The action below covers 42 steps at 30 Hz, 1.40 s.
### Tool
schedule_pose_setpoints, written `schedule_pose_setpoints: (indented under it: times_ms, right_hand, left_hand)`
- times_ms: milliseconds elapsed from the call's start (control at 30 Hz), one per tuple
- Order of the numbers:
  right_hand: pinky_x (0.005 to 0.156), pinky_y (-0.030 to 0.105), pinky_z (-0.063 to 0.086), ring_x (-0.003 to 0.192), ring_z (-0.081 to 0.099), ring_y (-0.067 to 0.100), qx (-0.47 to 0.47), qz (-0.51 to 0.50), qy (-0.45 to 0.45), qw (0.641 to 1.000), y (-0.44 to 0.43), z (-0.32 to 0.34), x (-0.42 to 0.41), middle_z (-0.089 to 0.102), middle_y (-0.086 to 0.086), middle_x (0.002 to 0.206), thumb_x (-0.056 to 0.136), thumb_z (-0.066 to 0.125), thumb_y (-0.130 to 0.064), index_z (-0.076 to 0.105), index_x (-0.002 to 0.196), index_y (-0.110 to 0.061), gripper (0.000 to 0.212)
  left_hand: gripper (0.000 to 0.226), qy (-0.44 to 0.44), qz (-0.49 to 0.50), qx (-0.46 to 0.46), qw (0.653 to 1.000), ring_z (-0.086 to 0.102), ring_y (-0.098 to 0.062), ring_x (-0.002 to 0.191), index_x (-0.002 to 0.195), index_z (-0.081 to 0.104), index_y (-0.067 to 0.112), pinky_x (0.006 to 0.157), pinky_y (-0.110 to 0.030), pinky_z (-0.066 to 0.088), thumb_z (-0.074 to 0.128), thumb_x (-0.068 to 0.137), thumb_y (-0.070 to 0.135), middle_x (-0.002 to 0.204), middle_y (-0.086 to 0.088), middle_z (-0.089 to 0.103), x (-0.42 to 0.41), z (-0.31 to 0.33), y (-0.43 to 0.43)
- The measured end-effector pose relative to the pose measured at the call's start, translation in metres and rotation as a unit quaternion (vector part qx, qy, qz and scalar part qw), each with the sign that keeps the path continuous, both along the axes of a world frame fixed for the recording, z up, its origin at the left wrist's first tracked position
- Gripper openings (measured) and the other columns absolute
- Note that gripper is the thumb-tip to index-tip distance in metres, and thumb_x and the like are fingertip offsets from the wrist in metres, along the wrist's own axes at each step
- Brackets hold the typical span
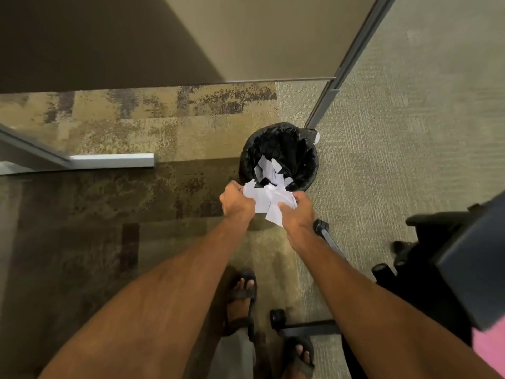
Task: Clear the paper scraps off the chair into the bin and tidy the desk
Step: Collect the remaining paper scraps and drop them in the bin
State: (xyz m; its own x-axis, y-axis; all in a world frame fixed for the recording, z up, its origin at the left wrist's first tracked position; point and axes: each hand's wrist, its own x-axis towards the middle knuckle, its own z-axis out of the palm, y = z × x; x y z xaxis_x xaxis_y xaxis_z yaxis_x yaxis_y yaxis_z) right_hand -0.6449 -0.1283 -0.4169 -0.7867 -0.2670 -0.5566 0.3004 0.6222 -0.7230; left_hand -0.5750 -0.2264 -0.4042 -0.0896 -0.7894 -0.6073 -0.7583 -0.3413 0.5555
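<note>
In the middle of the frame the left hand and the right hand are both closed around a bunch of white paper scraps, held at the near rim of the black-lined bin, where more scraps are already lying inside.
</note>
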Motion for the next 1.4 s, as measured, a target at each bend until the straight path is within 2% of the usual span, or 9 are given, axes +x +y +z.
schedule_pose_setpoints:
  times_ms: [133,400,533,667,767,867,1100,1267,1400]
  right_hand:
    - [0.078,0.043,0.057,0.092,0.065,0.032,0.0,-0.048,0.011,0.999,-0.027,-0.031,-0.032,0.065,0.018,0.104,0.084,0.061,0.0,0.057,0.102,-0.01,0.021]
    - [0.072,0.038,0.054,0.09,0.063,0.031,0.015,-0.082,-0.01,0.996,-0.07,-0.084,-0.092,0.065,0.019,0.107,0.085,0.06,0.003,0.054,0.106,-0.008,0.024]
    - [0.071,0.038,0.056,0.09,0.062,0.031,0.042,-0.074,0.016,0.996,-0.089,-0.105,-0.112,0.063,0.018,0.106,0.083,0.058,0.003,0.053,0.1,-0.013,0.024]
    - [0.049,0.018,0.038,0.075,0.051,0.014,0.053,-0.01,0.043,0.998,-0.092,-0.117,-0.12,0.052,0.002,0.092,0.081,0.067,-0.002,0.048,0.107,-0.013,0.035]
    - [0.065,0.022,0.044,0.085,0.049,0.016,0.07,0.006,0.041,0.997,-0.091,-0.119,-0.122,0.048,0.003,0.102,0.077,0.075,-0.003,0.043,0.119,-0.01,0.054]
    - [0.085,0.032,0.046,0.102,0.051,0.022,0.089,0.022,0.046,0.995,-0.085,-0.115,-0.119,0.051,0.012,0.119,0.079,0.074,-0.005,0.04,0.127,-0.006,0.059]
    - [0.082,0.026,0.036,0.113,0.053,0.028,0.093,0.113,0.111,0.983,-0.069,-0.086,-0.1,0.055,0.015,0.121,0.09,0.063,-0.015,0.043,0.123,-0.002,0.04]
    - [0.089,0.033,0.04,0.117,0.048,0.03,0.123,0.179,0.168,0.962,-0.055,-0.059,-0.084,0.052,0.017,0.126,0.094,0.056,-0.023,0.042,0.126,-0.004,0.04]
    - [0.1,0.035,0.037,0.12,0.045,0.027,0.125,0.201,0.222,0.946,-0.037,-0.041,-0.068,0.051,0.014,0.127,0.095,0.053,-0.027,0.043,0.126,-0.004,0.039]
  left_hand:
    - [0.017,-0.003,-0.001,-0.003,1.0,0.052,-0.025,0.082,0.096,0.055,0.003,0.068,-0.03,0.046,0.057,0.082,-0.006,0.109,-0.016,0.058,-0.033,-0.026,-0.032]
    - [0.05,-0.029,0.014,0.048,0.998,0.059,-0.035,0.112,0.125,0.051,0.001,0.072,-0.03,0.048,0.068,0.079,-0.001,0.128,-0.019,0.056,-0.097,-0.077,-0.076]
    - [0.05,-0.007,0.012,0.044,0.999,0.061,-0.036,0.108,0.123,0.053,0.002,0.07,-0.033,0.05,0.073,0.077,-0.001,0.125,-0.019,0.059,-0.117,-0.1,-0.089]
    - [0.038,0.049,0.003,0.029,0.998,0.063,-0.024,0.079,0.102,0.057,0.006,0.057,-0.025,0.048,0.081,0.074,0.014,0.102,-0.013,0.064,-0.129,-0.114,-0.092]
    - [0.024,0.068,-0.005,0.018,0.997,0.045,-0.013,0.06,0.089,0.052,0.014,0.041,-0.02,0.032,0.074,0.08,0.016,0.077,0.002,0.05,-0.126,-0.12,-0.088]
    - [0.018,0.054,-0.057,0.019,0.997,0.05,-0.019,0.071,0.097,0.052,0.014,0.052,-0.026,0.039,0.066,0.088,0.019,0.08,0.002,0.052,-0.116,-0.122,-0.083]
    - [0.044,0.022,-0.278,-0.041,0.959,0.058,-0.035,0.107,0.129,0.042,0.008,0.082,-0.038,0.048,0.053,0.096,0.034,0.121,-0.017,0.058,-0.092,-0.097,-0.068]
    - [0.044,0.028,-0.385,-0.167,0.907,0.052,-0.032,0.112,0.126,0.043,0.0,0.093,-0.044,0.044,0.047,0.098,0.034,0.119,-0.018,0.055,-0.081,-0.069,-0.057]
    - [0.051,-0.022,-0.419,-0.202,0.885,0.032,-0.03,0.139,0.14,0.033,0.004,0.115,-0.046,0.026,0.039,0.1,0.035,0.149,-0.017,0.036,-0.069,-0.055,-0.037]
